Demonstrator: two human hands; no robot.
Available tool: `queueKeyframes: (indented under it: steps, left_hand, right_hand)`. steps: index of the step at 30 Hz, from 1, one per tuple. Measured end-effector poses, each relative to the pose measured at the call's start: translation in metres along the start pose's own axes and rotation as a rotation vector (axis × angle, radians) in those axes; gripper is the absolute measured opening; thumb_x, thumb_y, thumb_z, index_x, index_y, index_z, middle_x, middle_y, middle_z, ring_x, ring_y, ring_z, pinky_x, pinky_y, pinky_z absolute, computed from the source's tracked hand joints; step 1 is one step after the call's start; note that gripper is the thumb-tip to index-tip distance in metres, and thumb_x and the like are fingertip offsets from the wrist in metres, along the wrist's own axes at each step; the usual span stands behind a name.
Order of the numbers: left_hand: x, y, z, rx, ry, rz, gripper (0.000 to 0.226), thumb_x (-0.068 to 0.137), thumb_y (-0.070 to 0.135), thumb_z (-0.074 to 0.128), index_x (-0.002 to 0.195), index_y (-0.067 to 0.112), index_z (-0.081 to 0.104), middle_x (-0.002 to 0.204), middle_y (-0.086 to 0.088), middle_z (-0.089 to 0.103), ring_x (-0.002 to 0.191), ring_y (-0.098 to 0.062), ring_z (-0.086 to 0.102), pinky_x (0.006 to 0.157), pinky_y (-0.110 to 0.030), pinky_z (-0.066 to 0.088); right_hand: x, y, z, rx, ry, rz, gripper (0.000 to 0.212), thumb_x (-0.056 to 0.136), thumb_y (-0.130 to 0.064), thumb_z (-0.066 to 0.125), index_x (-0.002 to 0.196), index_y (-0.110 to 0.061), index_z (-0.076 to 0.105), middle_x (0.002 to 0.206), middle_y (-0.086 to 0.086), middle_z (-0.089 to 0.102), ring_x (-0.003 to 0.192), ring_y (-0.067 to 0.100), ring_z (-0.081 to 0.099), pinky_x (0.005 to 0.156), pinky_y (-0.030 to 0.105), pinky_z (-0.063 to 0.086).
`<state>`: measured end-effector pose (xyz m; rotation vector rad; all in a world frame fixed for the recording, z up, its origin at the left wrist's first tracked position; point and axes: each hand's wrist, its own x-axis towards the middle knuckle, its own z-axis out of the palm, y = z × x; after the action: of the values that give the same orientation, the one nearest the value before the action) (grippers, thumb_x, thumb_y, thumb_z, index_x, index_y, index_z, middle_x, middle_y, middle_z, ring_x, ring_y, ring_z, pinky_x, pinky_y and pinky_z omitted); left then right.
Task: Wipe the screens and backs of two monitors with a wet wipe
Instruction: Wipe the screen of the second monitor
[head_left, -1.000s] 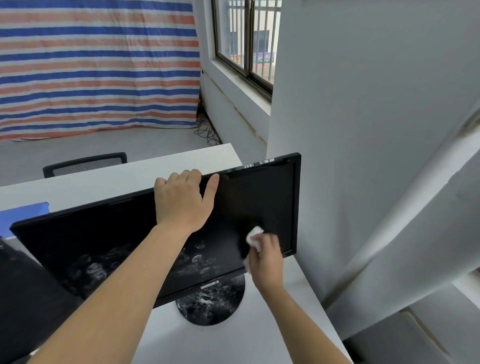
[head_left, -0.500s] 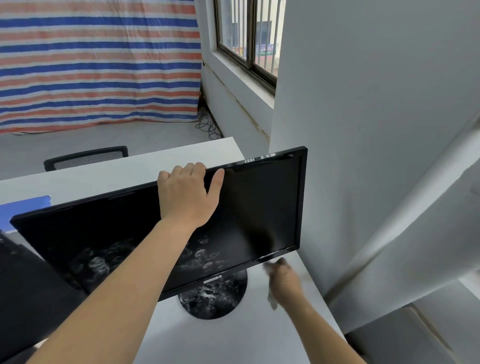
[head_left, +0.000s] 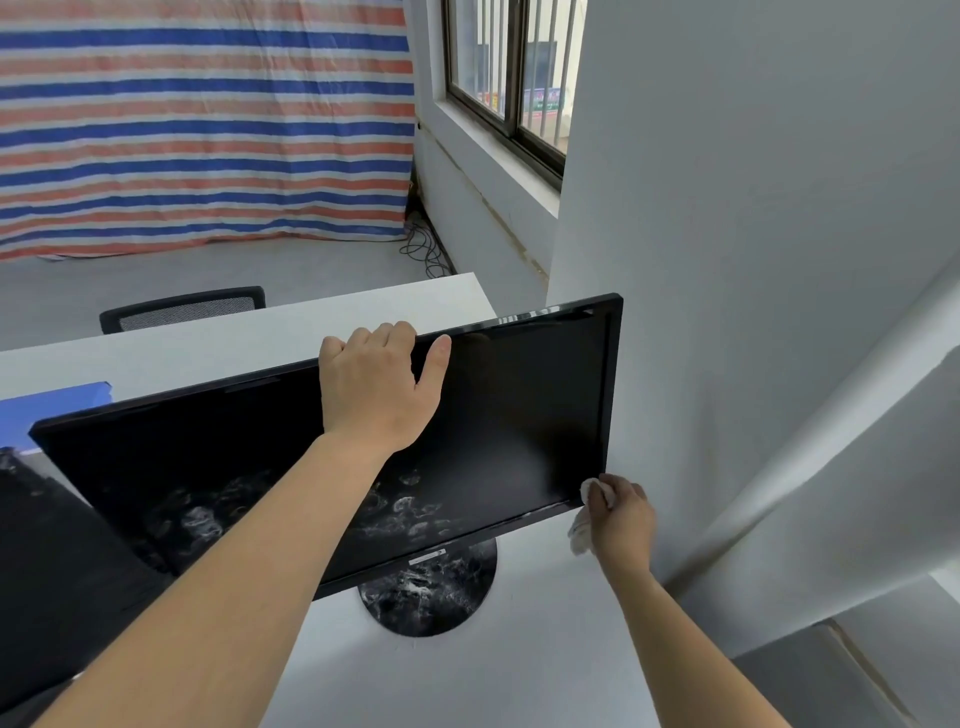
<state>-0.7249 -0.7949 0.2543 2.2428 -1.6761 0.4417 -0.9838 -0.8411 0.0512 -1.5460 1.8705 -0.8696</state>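
Observation:
A black monitor (head_left: 524, 415) stands tilted on its round base (head_left: 431, 597) on the white desk (head_left: 467, 675). Whitish smudges cover the lower middle of its screen. My left hand (head_left: 376, 387) grips the monitor's top edge, fingers curled over the back, thumb on the screen. My right hand (head_left: 621, 514) holds a crumpled white wet wipe (head_left: 584, 519) against the monitor's lower right corner. The second monitor (head_left: 47, 571) shows only as a dark slab at the far left.
A white wall (head_left: 727, 260) stands close on the right of the desk. A black office chair back (head_left: 182, 306) rises behind the desk. A blue item (head_left: 52, 405) lies at the left. Cables (head_left: 423, 249) lie on the floor by a striped tarp (head_left: 197, 119).
My right hand with the wipe moved from the screen's lower right area down below the bezel, then out to the lower right corner. My left hand kept its grip on the top edge.

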Motion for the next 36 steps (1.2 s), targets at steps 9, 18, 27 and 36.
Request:
queueKeyframes:
  steps: [9,18,27,36]
  left_hand:
    - [-0.003,0.001,-0.001,-0.023,0.018,-0.002,0.063,0.097,0.058,0.018,0.103,0.016,0.063,0.096,-0.001,0.069,0.090,-0.024,0.060,0.085,-0.041,0.035]
    - [-0.008,0.002,0.000,-0.018,0.020,-0.005,0.055,0.096,0.052,0.023,0.106,0.015,0.063,0.098,-0.002,0.069,0.091,-0.025,0.059,0.085,-0.042,0.035]
    - [-0.001,0.001,0.002,-0.011,0.023,-0.010,0.053,0.096,0.051,0.022,0.102,0.015,0.061,0.092,-0.001,0.067,0.087,-0.024,0.057,0.083,-0.042,0.034]
    - [-0.002,0.003,0.005,-0.006,0.035,-0.016,0.054,0.095,0.051,0.023,0.101,0.013,0.062,0.091,-0.002,0.066,0.086,-0.025,0.057,0.083,-0.042,0.034]
  right_hand:
    - [0.006,0.013,0.007,0.592,-0.129,0.719,0.049,0.072,-0.042,0.082,0.102,-0.006,0.066,0.096,0.015,0.068,0.087,0.037,0.066,0.073,0.044,0.058]
    - [-0.053,-0.037,0.053,0.585,-0.444,0.673,0.019,0.082,-0.014,0.069,0.080,0.004,0.064,0.054,0.017,0.059,0.041,0.023,0.054,0.046,0.026,0.044]
    - [-0.001,-0.006,0.008,0.514,-0.032,0.573,0.031,0.065,-0.039,0.056,0.067,-0.013,0.072,0.056,0.008,0.069,0.052,0.031,0.066,0.063,0.052,0.061]
    - [-0.086,-0.052,0.057,0.336,-0.425,0.377,0.020,0.073,-0.029,0.060,0.067,-0.013,0.070,0.056,0.001,0.068,0.050,0.022,0.066,0.045,0.034,0.056]
